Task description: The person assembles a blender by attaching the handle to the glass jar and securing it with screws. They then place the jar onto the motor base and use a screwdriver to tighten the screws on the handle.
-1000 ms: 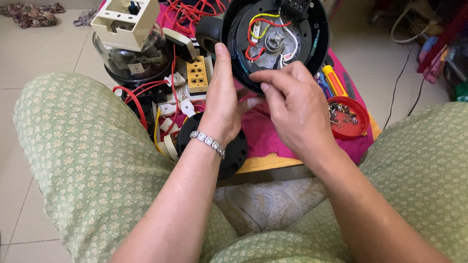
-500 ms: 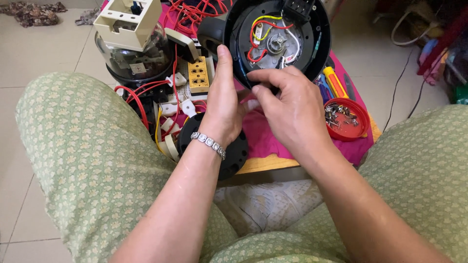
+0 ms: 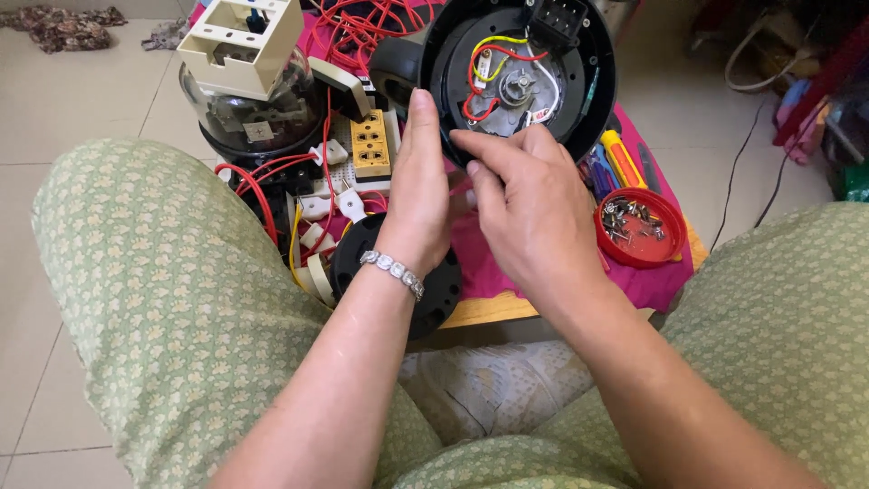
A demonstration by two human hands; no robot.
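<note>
I hold a round black appliance base (image 3: 579, 100) tilted towards me, its open underside showing red, yellow and white wires around a metal centre. My left hand (image 3: 421, 195), a beaded bracelet on its wrist, grips the base's left rim. My right hand (image 3: 525, 204) rests on the lower rim, fingertips pinched together at the edge of the wiring cavity. Whether a small part sits between those fingertips I cannot tell. Both forearms reach out over my knees in green patterned trousers.
A low table with a pink cloth (image 3: 652, 281) carries a red lid of screws (image 3: 644, 226), screwdrivers (image 3: 620, 156), a yellow socket strip (image 3: 370, 145), red wires and white plugs. A black round cover (image 3: 444, 290) lies under my left wrist. A glass-jar appliance (image 3: 244, 109) stands at the left.
My right hand's fingers have moved up from the lower rim towards the wiring. The base has stayed in my left hand's grip, almost still.
</note>
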